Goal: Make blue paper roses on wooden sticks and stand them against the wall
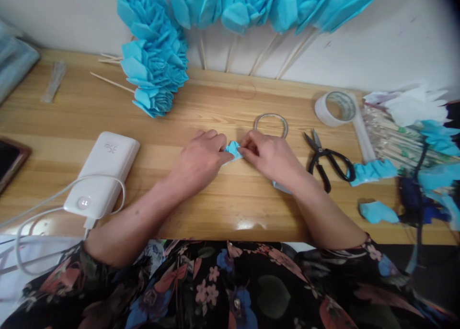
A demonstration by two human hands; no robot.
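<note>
Both hands are meeting at the middle of the wooden counter (230,104), pinching a small wad of pale blue tissue paper (234,150) between them: the left hand (200,159) is closing on it from nine o'clock with fingers curled tight, and the right hand (270,156) is nipping it from three o'clock with thumb and fingertips drawn narrow. The wad is looking crumpled and folded on itself, a few soft pleats showing, with nothing like spread petals yet; judging by that, this piece is only being gathered and has most of its shaping left. A good deal seems already finished, though: toward eleven o'clock a cluster of full blue paper flowers (155,68) is lying on the counter, and at twelve o'clock more blooms on thin sticks (251,3) are leaning against the wall. Just past the right hand a thin tape ring (271,123) is lying flat, with black-handled scissors (325,159) near it at two o'clock and a wider roll of tape (336,107) farther out. At three o'clock two more folded blue pieces (373,171) are waiting beside a bundle of sticks (391,140), so I reckon more flowers remain to be made. At nine o'clock a white power bank (102,175) is sitting with its cable looped.
</note>
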